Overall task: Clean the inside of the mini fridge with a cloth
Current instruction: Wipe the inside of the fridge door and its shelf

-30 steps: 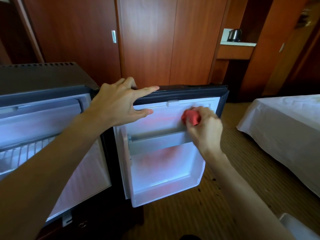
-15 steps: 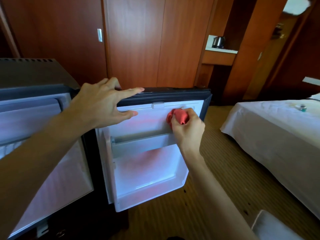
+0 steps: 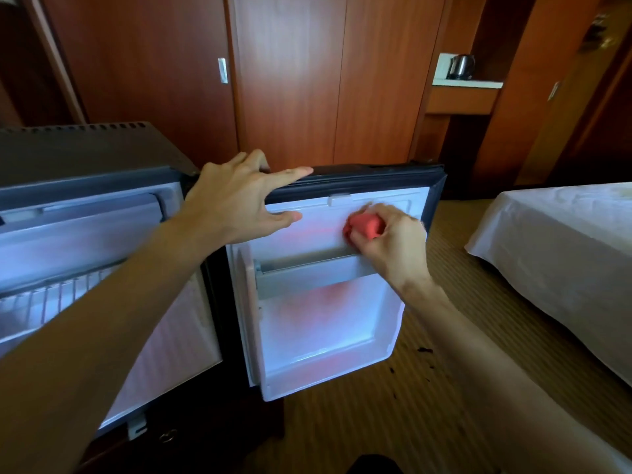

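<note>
The left hand [image 3: 232,203] is held flat with fingers extended, forearm stretched forward. The right hand [image 3: 393,244] is curled in a closed grip, wrist bent downward.

Counted are one mini fridge [image 3: 85,159], one red cloth [image 3: 364,225], two hands, one kettle [image 3: 461,66] and one bed [image 3: 564,241].
</note>
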